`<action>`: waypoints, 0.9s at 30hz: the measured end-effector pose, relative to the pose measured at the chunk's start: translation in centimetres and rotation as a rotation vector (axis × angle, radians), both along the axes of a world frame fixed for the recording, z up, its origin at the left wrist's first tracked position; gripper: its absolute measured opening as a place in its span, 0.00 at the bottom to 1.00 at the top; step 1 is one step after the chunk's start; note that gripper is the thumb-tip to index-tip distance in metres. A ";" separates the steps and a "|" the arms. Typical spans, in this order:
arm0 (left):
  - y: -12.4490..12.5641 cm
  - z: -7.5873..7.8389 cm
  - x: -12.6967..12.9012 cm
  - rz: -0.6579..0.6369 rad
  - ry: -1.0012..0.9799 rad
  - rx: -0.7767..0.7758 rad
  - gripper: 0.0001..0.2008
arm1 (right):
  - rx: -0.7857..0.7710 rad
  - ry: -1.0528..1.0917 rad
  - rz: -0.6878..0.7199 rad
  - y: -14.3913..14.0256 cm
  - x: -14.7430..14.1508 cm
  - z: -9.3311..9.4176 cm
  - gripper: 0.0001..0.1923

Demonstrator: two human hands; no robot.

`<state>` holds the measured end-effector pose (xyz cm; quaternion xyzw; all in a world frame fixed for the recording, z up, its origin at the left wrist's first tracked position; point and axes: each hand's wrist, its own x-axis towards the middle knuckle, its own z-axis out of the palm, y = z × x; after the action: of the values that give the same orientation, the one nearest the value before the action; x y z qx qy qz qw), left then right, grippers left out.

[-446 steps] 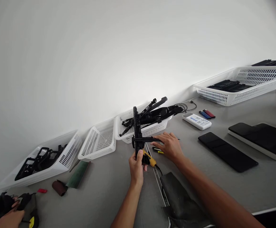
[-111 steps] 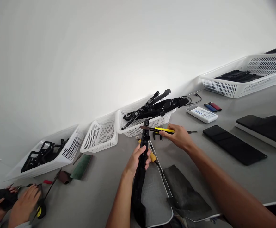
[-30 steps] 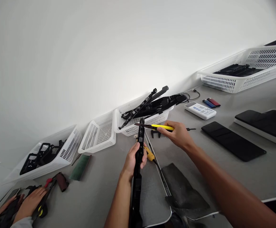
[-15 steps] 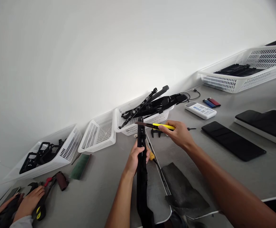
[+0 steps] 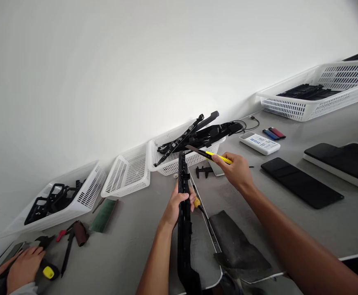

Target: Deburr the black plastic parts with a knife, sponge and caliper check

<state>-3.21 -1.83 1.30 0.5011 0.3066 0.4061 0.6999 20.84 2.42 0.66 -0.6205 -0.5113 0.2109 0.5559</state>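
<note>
Black plastic strip [image 5: 183, 213] is gripped upright by the left hand [image 5: 179, 203], fingers closed around it. A yellow knife [image 5: 211, 155] is pinched in the right hand [image 5: 236, 172], its blade beside the strip's top end.

Bright, even light; warped edges

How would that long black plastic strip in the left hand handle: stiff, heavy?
The long black plastic strip probably stays fairly stiff: gripped mid-length by the left hand, both ends run straight. Likely light, since one hand carries it. The thin tip might flex under the knife.
</note>
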 end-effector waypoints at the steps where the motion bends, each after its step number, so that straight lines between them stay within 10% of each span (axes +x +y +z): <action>1: 0.0 0.0 0.1 -0.005 -0.008 0.009 0.26 | -0.002 0.029 0.039 -0.1 0.0 0.1 0.35; 10: 0.1 -0.3 0.0 -0.016 -0.033 0.018 0.25 | -0.026 -0.043 0.402 -0.5 -0.8 0.3 0.34; 20: -0.1 0.0 0.1 -0.020 -0.039 0.024 0.21 | -0.025 0.003 0.168 -0.3 -0.4 0.1 0.34; 27: 0.0 -0.1 0.1 -0.017 -0.010 0.011 0.25 | -0.037 -0.058 0.436 -0.7 -1.0 0.3 0.32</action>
<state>-3.14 -1.87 1.19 0.5058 0.2967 0.4043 0.7020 19.87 1.75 0.94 -0.5110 -0.6453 0.3177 0.4707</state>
